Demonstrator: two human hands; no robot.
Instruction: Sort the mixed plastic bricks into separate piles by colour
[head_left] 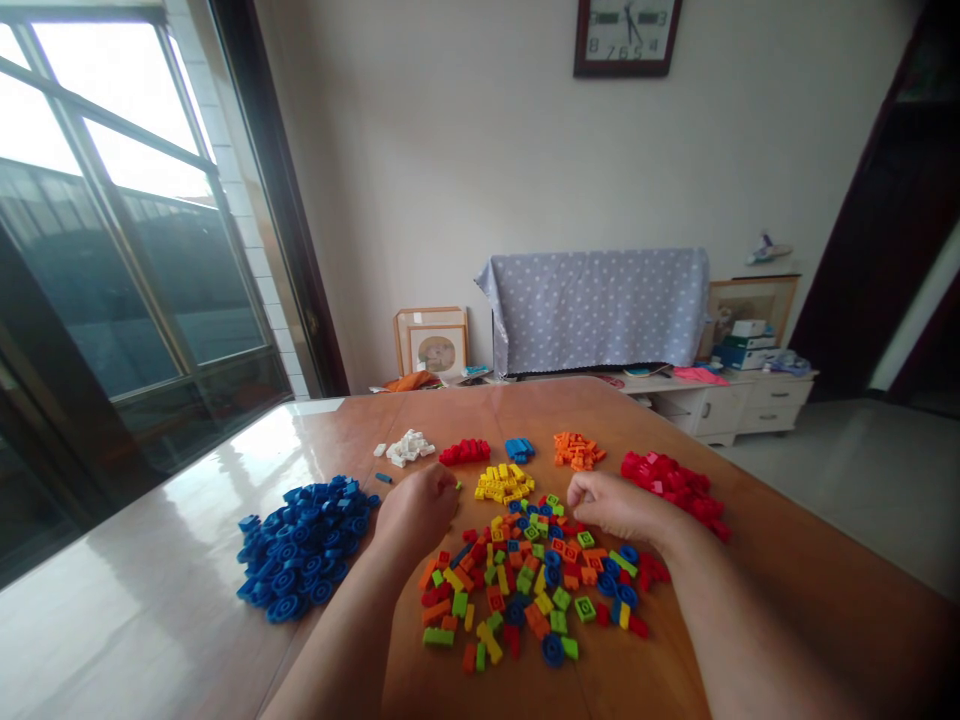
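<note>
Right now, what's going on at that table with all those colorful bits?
Someone has both bare hands over toy bricks on a wooden table. The left hand has a small green piece at its fingertips; the right hand is by the mixed bricks, and I can't tell whether it holds any. Around them sit single-color piles: blue, white, yellow, orange and others.

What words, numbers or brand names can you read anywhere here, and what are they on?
All on the wall clock:
"3"
"4"
"5"
"6"
"7"
"8"
The numeral on its far left is too blurred to be sure of, and its top is cut off.
Any print on the stacked boxes is too small to read.
</note>
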